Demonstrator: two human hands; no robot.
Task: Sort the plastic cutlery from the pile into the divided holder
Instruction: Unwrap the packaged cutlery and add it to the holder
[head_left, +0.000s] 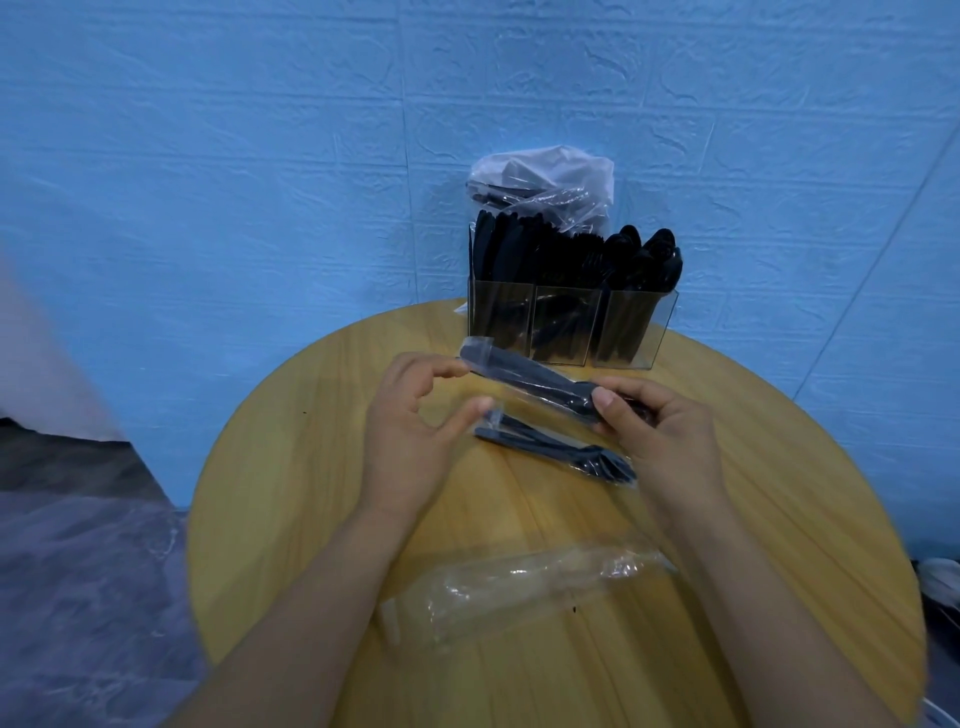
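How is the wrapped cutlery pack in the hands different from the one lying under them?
The upper pack is held at both ends, left hand and right hand; the lower pack lies on the table, untouched. The upper one sits nearer the holder. Both hold black cutlery in clear wrap.

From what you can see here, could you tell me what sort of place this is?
Probably a makeshift work corner: a round wooden table against a blue textured wall, bearing a clear divided holder of black cutlery.

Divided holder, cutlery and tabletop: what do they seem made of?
Divided holder: likely clear acrylic, glossy; contents show through.
Cutlery: black plastic, slightly shiny.
Tabletop: light wood or wood-look laminate, matte; straight grain lines.
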